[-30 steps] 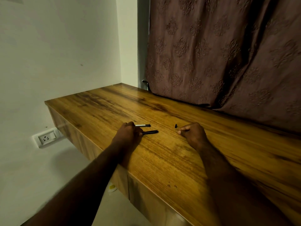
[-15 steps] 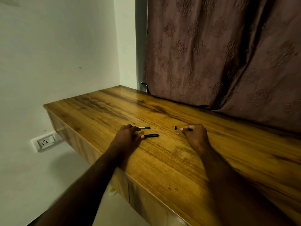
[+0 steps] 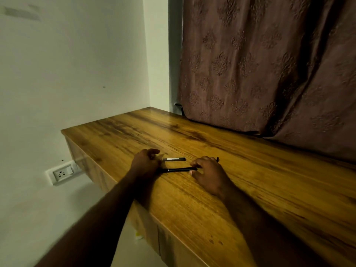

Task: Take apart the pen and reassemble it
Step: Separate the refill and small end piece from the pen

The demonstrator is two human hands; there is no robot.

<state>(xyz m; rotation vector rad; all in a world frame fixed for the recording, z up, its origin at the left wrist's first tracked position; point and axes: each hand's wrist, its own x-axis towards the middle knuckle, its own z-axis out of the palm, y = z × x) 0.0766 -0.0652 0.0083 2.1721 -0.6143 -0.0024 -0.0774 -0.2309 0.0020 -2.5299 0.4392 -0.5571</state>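
Observation:
A slim black pen barrel lies across the wooden desk between my hands. My left hand is curled at the barrel's left end and holds it. My right hand pinches the barrel's right end with its fingertips. Just beyond the barrel, a shorter black pen piece with a pale label lies loose on the desk. A tiny black part shows behind my right knuckles; I cannot tell whether it is held or on the desk.
A brown patterned curtain hangs along the desk's back edge. The desk's left end and front edge drop off near my forearms. A white wall socket sits low on the left wall.
My right hand has moved left from the small black part to the barrel's right end. My left hand has stayed at the barrel's left end. The view has tilted up.

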